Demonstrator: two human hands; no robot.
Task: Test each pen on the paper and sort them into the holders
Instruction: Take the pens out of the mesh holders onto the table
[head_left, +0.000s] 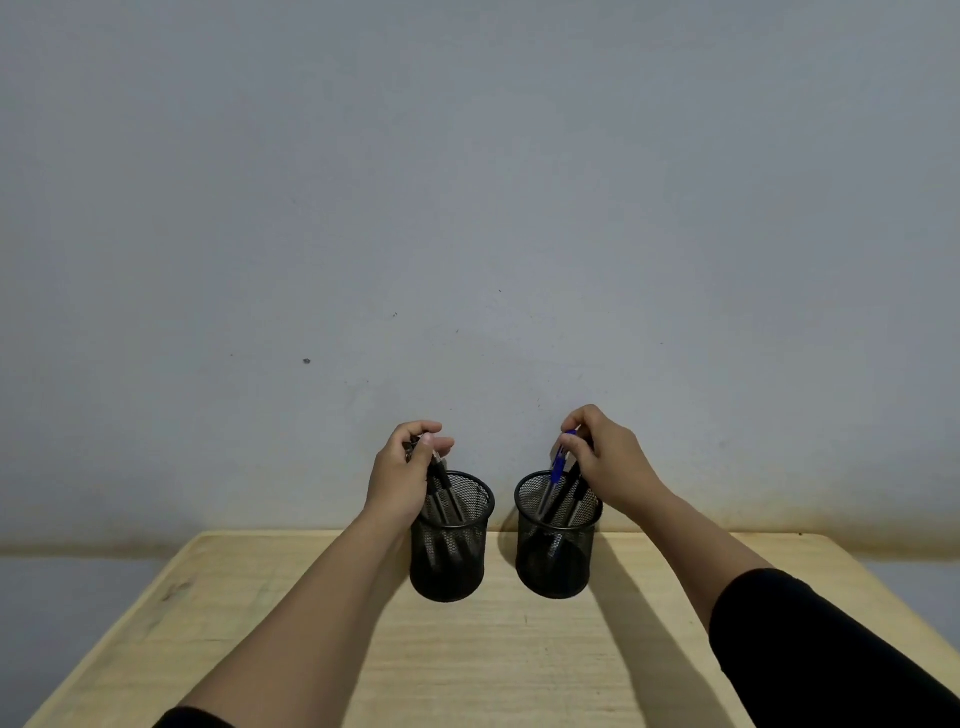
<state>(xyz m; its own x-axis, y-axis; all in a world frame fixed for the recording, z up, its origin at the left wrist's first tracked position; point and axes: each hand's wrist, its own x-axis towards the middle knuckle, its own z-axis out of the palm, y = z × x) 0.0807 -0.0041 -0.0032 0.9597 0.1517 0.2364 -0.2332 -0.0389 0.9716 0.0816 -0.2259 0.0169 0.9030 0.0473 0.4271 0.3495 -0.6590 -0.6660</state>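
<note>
Two black mesh holders on one tabletop (260, 649): left holder (450, 545), right holder (557, 540). Two hands: left hand (402, 478), right hand (605, 457). Several pens in each holder, exact count unclear; one blue-capped pen (560, 460) among those on the right.

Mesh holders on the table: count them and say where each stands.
2. The left holder stands under the left hand; the right holder stands beside it, under the right hand. None looks hidden.
</note>
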